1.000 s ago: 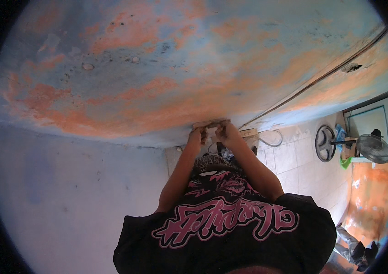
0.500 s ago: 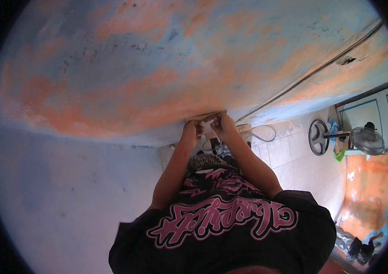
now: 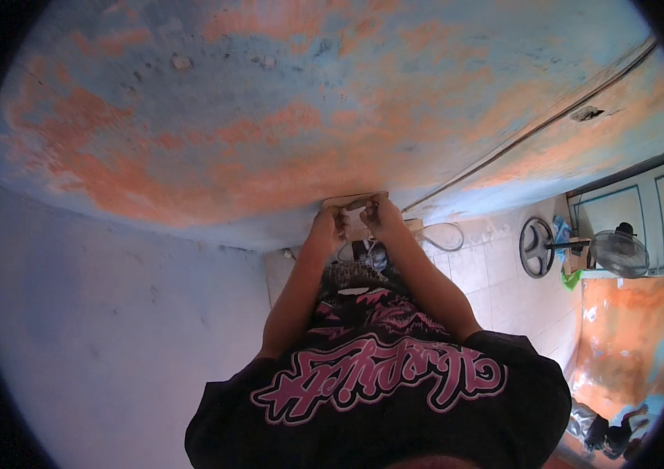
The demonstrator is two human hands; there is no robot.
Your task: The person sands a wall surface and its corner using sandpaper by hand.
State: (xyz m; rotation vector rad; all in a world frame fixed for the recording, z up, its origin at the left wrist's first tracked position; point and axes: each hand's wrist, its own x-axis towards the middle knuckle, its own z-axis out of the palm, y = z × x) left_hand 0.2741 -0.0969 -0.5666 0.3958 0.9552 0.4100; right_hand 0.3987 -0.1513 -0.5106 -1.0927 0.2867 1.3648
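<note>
Both arms reach up to the patchy blue and orange wall [image 3: 254, 164]. Against its lower part is a thin, flat brownish piece [image 3: 359, 200] with a straight edge; its exact kind is too small to make out. Curled fingers of my left hand [image 3: 332, 223] close on the left end of this piece. At the other end, my right hand [image 3: 381, 216] is closed too, thumb and fingers bent at its edge. A pale gap shows between the hands. My fingertips are partly hidden behind my knuckles.
A dark cable [image 3: 535, 125] runs slanting along the wall, below a small hole [image 3: 587, 114]. A standing fan [image 3: 620, 253] with a round base [image 3: 536, 247] is at the right, near a pale door [image 3: 621, 205]. A looped cord [image 3: 445, 237] lies beside my right forearm on the tiles.
The whole view has shifted slightly, with the wall marks lower and the fan a little further left. Both hands keep nearly the same place and grip on the brownish piece.
</note>
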